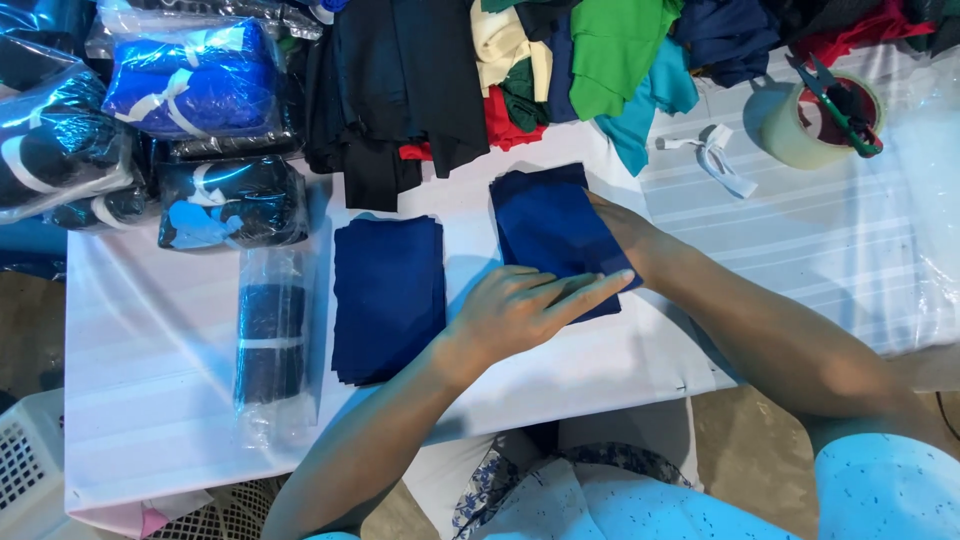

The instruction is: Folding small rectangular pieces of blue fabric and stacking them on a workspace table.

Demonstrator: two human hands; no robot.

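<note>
My left hand (525, 305) lies flat on the near edge of a small stack of dark blue cloth pieces (548, 225) in the middle of the white table (150, 340), fingers stretched toward the right. At the stack's right edge my right hand (625, 235) has its fingers tucked under or into the cloth, partly hidden. To the left lies a second, neat stack of dark blue cloth (388, 295).
A clear bag with rolled dark cloth (270, 335) lies left of the stacks. Plastic-wrapped blue bundles (190, 85) fill the far left. Mixed coloured fabrics (560, 60) are heaped at the back. A tape roll with green snips (825, 115) sits far right. A white basket (25, 460) stands low left.
</note>
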